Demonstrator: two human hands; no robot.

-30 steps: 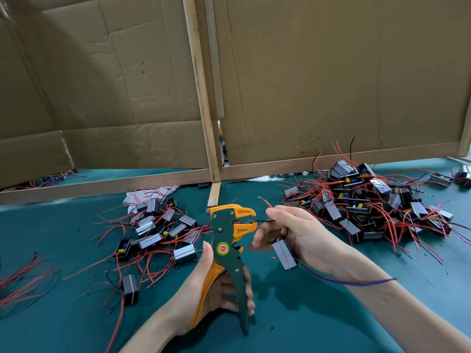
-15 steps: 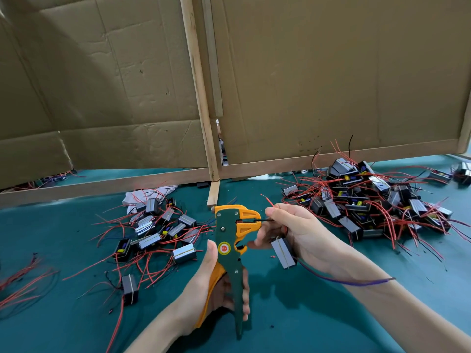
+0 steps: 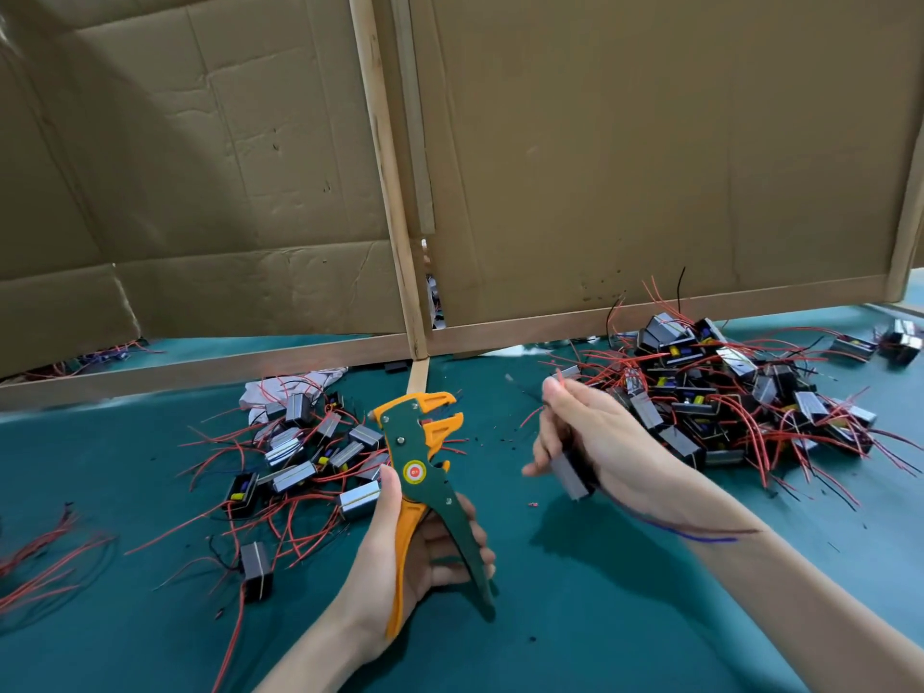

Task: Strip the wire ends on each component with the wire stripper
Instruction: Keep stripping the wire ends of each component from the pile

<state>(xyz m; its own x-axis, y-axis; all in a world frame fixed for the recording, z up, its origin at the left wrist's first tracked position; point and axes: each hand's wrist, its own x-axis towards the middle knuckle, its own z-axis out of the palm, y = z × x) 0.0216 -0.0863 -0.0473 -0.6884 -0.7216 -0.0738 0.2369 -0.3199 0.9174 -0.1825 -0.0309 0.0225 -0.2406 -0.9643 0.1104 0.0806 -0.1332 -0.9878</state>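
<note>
My left hand (image 3: 400, 557) grips the green and orange wire stripper (image 3: 425, 472) by its handles, jaws pointing up and to the right. My right hand (image 3: 595, 437) is a short way right of the jaws, blurred by motion. It pinches a red wire (image 3: 560, 380) between thumb and finger, and a small grey component (image 3: 572, 475) hangs under the palm. No wire lies in the stripper's jaws.
A pile of components with red wires (image 3: 740, 392) lies at the right. A smaller pile (image 3: 310, 452) sits left of the stripper, with one component (image 3: 256, 570) apart. Loose red wires (image 3: 40, 562) lie far left. Cardboard panels on wooden frames (image 3: 420, 337) wall the back of the green mat (image 3: 600, 617).
My right hand has pulled the wire out of the stripper's jaws and moved right. The stripper's handles have spread apart in my left hand.
</note>
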